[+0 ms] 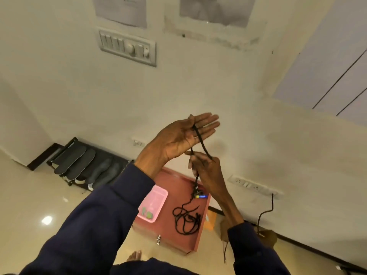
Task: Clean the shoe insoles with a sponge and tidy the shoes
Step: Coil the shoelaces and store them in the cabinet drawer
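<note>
While the left hand [184, 135] stands flat, fingers straight, the black shoelace [203, 144] loops over them and runs steeply down to the right hand [206, 167] just below, which pinches it. Whether the coil [186, 221] on the red box [170, 235] is the same lace is unclear, and no shoes show beside the 2 hands

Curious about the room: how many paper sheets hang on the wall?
2: the left sheet above the switch panel, the right sheet beside it. The top edge cuts both; more may hang unseen.
</note>
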### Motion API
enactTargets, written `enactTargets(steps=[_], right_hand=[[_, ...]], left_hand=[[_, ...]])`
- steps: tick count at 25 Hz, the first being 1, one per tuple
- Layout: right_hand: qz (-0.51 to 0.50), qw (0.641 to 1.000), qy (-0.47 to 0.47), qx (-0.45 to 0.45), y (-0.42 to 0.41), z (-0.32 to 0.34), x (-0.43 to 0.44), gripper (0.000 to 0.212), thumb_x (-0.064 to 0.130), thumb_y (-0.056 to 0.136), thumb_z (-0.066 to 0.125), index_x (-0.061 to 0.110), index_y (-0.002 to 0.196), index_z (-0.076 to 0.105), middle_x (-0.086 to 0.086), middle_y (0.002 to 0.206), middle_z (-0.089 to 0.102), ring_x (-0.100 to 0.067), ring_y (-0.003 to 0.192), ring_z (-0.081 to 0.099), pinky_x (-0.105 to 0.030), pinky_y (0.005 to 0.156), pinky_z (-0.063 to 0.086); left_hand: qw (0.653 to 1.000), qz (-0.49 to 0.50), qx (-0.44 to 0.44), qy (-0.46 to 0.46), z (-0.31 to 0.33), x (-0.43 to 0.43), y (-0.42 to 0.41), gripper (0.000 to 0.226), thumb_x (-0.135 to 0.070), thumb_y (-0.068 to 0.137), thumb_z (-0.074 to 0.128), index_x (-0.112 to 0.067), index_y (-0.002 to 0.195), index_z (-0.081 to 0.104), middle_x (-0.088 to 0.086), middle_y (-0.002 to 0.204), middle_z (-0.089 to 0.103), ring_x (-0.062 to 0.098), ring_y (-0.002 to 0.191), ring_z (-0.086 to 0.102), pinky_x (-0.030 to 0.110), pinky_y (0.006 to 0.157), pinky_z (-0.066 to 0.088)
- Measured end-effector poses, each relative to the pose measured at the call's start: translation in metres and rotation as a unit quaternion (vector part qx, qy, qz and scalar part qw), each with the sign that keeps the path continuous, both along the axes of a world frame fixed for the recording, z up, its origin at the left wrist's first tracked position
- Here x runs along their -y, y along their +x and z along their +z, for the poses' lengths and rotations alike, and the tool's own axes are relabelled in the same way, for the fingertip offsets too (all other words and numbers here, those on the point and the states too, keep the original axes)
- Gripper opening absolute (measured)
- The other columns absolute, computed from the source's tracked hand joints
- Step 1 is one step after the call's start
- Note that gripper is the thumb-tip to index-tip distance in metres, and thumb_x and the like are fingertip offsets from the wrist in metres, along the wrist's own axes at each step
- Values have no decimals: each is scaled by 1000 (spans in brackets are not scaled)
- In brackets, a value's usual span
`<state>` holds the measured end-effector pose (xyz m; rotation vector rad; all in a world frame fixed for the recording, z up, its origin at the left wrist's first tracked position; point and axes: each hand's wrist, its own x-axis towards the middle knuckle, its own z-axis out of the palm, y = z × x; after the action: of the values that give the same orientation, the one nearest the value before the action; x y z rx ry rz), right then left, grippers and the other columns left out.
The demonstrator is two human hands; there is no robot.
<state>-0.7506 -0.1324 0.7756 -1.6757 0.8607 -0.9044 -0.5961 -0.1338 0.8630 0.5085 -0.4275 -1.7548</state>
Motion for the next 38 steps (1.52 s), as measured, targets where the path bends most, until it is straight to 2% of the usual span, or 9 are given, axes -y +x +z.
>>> enactTargets(steps=[3, 6, 11, 14, 18, 22, 28, 32, 38], right_hand=[[22, 1000, -14, -1, -16, 16, -7, 21, 19, 105, 57, 15, 114, 76, -6, 73, 66, -15, 55, 51, -31, 55, 44], [-14, 997, -75, -33, -31, 39, -9, 16, 22, 101, 63, 20, 107, 78, 4, 72, 68, -8, 59, 59, -26, 59, 48], [-52, 945, -303, -109, -51, 98, 10, 7, 15, 95, 71, 15, 101, 75, 7, 89, 70, -6, 78, 64, -18, 71, 49], [-55, 912, -391, -115, -50, 124, 29, 5, 11, 95, 71, 12, 98, 75, 3, 91, 70, -6, 80, 64, -17, 74, 48], [-51, 951, -300, -59, -37, 134, 53, 11, 10, 95, 69, 14, 96, 79, 9, 85, 74, -5, 74, 67, -18, 70, 48], [-7, 989, -147, -19, -26, 103, 40, 17, 13, 99, 66, 18, 92, 81, 13, 59, 64, -4, 52, 49, -23, 58, 39], [35, 994, -91, -40, -18, 67, 11, 22, 18, 105, 57, 16, 110, 78, -1, 74, 73, -10, 52, 50, -26, 59, 45], [-5, 967, -211, -142, -19, 84, 14, 22, 19, 102, 61, 20, 86, 75, 7, 69, 69, -5, 59, 61, -21, 64, 46], [-91, 886, -405, -207, 4, 130, 62, 10, 14, 96, 65, 16, 93, 74, 2, 87, 71, -14, 76, 66, -33, 71, 53]], left_hand=[[995, 65, 55, -51, 30, 7, -3, 42, -14, 109, 33, 3, 146, 46, 20, 149, 53, 36, 141, 48, 45, 118, 38], [954, 124, 245, -118, 41, 10, -1, 42, -22, 112, 32, -2, 143, 52, 13, 144, 60, 27, 137, 55, 44, 118, 37], [865, 57, 496, -50, 52, -6, -10, 41, -15, 109, 34, 4, 114, 70, 20, 108, 75, 34, 101, 73, 42, 93, 59], [882, -25, 471, 5, 56, -15, -16, 42, -23, 100, 35, 1, 89, 68, 19, 84, 67, 31, 71, 67, 38, 71, 56], [944, -116, 309, 21, 59, -19, -18, 38, -28, 95, 33, -9, 74, 57, 3, 68, 41, 13, 52, 34, 25, 54, 29], [984, -133, 115, -9, 64, -11, -13, 24, -17, 102, 41, -7, 90, 58, 3, 78, 47, 11, 61, 43, 22, 62, 38], [998, 53, 31, -24, 63, 14, -4, 26, -8, 106, 45, 6, 108, 67, 25, 118, 69, 39, 109, 70, 39, 98, 56], [970, 92, 208, -82, 48, 28, 11, 34, -13, 109, 40, 8, 126, 60, 25, 135, 63, 39, 127, 61, 43, 111, 48], [914, -22, 403, 22, 43, 19, 19, 42, -21, 102, 35, 3, 90, 66, 17, 84, 70, 30, 73, 69, 40, 82, 56]])
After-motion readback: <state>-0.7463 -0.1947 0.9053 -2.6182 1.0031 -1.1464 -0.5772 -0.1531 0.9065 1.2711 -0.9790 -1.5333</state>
